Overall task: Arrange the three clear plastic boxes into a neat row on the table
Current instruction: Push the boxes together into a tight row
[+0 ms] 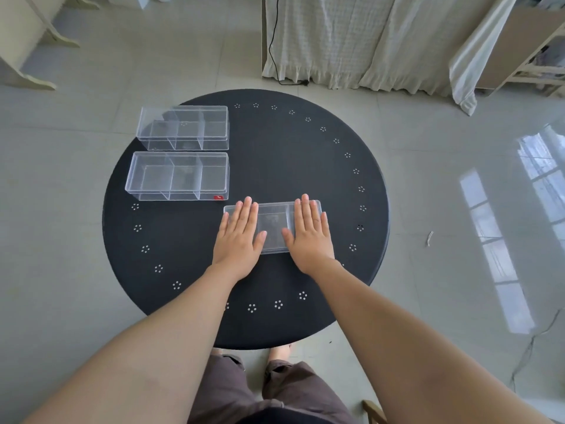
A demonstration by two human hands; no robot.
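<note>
Three clear plastic boxes with inner dividers sit on a round black table (305,166). The far box (183,127) and the middle box (178,175) lie one behind the other on the table's left side, long sides parallel, a small gap between them. The near box (273,225) lies further right, near the table's middle. My left hand (240,237) rests flat on its left end, fingers straight. My right hand (308,234) rests flat on its right end the same way. Neither hand curls around the box.
A white curtain (351,41) hangs behind the table, with a black cable (272,56) running down it. Pale wooden furniture legs (33,50) stand at the far left. Shiny floor tiles surround the table. My bare feet (279,351) show under its near edge.
</note>
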